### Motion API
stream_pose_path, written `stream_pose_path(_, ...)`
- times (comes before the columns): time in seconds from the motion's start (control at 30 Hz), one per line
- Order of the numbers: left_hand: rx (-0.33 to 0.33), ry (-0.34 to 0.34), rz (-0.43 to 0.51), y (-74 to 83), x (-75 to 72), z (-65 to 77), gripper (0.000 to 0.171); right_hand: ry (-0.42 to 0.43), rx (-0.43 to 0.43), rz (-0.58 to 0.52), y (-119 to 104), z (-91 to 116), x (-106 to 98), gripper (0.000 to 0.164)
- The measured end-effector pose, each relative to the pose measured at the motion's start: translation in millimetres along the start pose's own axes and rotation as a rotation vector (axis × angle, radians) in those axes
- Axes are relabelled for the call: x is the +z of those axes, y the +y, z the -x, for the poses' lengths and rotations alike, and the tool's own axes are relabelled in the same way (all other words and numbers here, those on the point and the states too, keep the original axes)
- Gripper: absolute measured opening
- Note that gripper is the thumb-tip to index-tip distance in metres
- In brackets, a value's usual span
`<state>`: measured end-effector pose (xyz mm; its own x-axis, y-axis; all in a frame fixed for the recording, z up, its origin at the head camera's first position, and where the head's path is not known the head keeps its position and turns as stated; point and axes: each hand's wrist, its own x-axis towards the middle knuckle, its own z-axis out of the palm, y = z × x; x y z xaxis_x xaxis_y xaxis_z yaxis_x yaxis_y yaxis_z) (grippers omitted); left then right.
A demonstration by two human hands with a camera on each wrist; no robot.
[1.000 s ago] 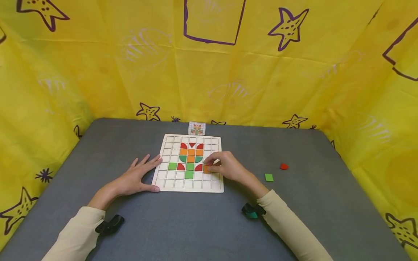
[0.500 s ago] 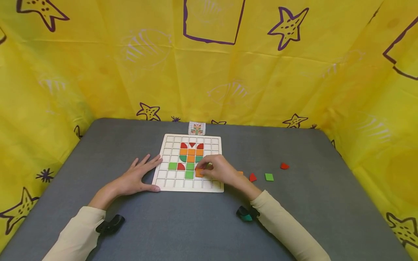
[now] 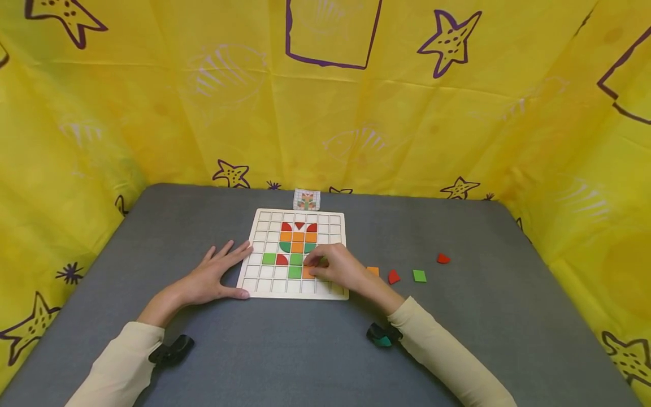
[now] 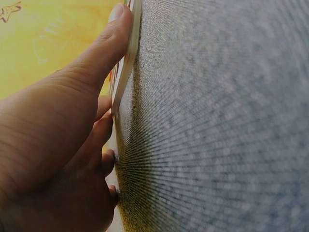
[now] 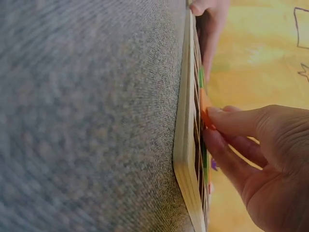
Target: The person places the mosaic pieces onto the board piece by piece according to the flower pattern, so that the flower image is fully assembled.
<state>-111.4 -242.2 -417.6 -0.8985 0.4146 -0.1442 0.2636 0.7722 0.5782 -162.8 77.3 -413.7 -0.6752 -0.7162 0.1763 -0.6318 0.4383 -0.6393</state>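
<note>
A white grid board (image 3: 259,282) bears coloured tiles laid in a tulip-like pattern of red, orange and green. Thumb and fingers of my right hand (image 3: 341,264) pinch an orange square tile (image 3: 308,273) low over the board, just right of the lower green square (image 3: 294,272). In the right wrist view that orange tile (image 5: 205,107) is between thumb and fingertips, close to the board's surface. My left hand (image 3: 213,275) rests with spread fingers along the board's left edge, its thumb at the near left corner. Tiles beneath the right hand are partly hidden.
Right of the board on the grey table (image 3: 285,362) lie an orange square (image 3: 373,271), a red piece (image 3: 394,276), a green square (image 3: 419,276) and another red piece (image 3: 443,258). A small pattern card (image 3: 307,200) stands behind the board. Yellow cloth (image 3: 325,113) surrounds the table.
My right hand has moved left and slightly nearer with the orange tile, uncovering an orange square and a red piece on the table. The left hand has stayed put.
</note>
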Motion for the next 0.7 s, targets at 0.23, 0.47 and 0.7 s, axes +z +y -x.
stream_pose_path(0.23,0.010,0.012,-0.011,1.1,0.6,2.0,0.106,-0.006,-0.011,0.011,-1.1,1.1,2.6,0.014)
stream_pose_path(0.47,0.008,0.013,-0.006,1.9,0.4,2.2,0.106,-0.013,-0.025,0.020,-2.9,2.3,1.6,0.014)
stream_pose_path(0.7,0.013,0.014,-0.002,2.2,0.0,2.0,0.105,-0.002,-0.048,0.059,-1.7,3.9,-2.9,0.012)
